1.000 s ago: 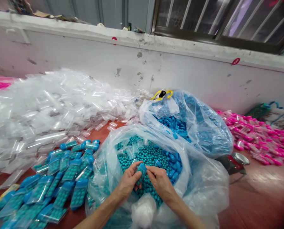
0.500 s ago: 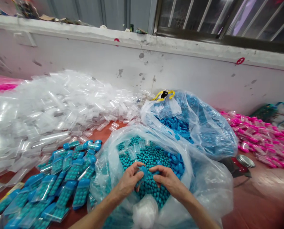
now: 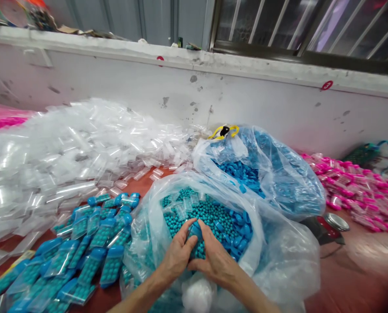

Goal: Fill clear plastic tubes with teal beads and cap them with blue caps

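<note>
Head view: left hand (image 3: 177, 248) and right hand (image 3: 215, 255), grip closed, hold a blue-capped box (image 3: 194, 230) over teal beads (image 3: 203, 209).

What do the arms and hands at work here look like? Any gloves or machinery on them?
They're human. The left hand and right hand are ungloved, and no sleeves cover the visible forearms. I see no watch, bracelet, cables or markings.

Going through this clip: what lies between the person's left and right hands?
In the head view, a small blue-topped container is between the left hand and the right hand, with teal beads showing beyond it.
</note>
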Demonstrator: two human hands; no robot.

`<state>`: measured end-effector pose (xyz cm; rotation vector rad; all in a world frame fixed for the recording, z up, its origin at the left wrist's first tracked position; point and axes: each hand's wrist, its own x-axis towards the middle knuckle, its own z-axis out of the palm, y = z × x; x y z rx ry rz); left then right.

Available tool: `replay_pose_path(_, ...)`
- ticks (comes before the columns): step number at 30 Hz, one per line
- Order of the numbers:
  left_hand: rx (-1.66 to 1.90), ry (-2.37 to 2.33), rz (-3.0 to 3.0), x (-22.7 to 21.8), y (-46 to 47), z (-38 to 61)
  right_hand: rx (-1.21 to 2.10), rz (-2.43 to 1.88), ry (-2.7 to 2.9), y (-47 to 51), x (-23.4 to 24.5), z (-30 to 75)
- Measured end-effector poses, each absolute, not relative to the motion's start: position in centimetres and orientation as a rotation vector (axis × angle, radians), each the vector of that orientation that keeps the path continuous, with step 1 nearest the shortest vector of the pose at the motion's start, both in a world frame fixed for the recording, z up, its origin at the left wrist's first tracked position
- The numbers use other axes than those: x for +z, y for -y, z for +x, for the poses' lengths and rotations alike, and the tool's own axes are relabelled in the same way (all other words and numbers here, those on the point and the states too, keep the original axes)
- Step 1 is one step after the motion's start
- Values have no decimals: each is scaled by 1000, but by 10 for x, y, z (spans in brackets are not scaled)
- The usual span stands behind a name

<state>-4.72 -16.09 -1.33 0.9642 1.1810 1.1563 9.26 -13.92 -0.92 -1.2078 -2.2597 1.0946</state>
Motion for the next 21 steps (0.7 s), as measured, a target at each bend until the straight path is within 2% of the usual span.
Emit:
replay_pose_path(9, 1213, -1248, 937, -13, 168, -34, 751, -1132, 2179, 153, -16, 78)
replay_pose_path(13, 1176, -1358, 1015, -10, 166, -30, 802, -1167, 2150, 157, -14, 75)
replay_pose_path(17, 1041, -1470, 1237, -1, 169, -60, 1017, -1187, 2265, 153, -8, 80)
replay_pose_path(21, 944, -1959, 1497, 17, 180, -133, 1046, -1260, 2448, 135, -7, 96)
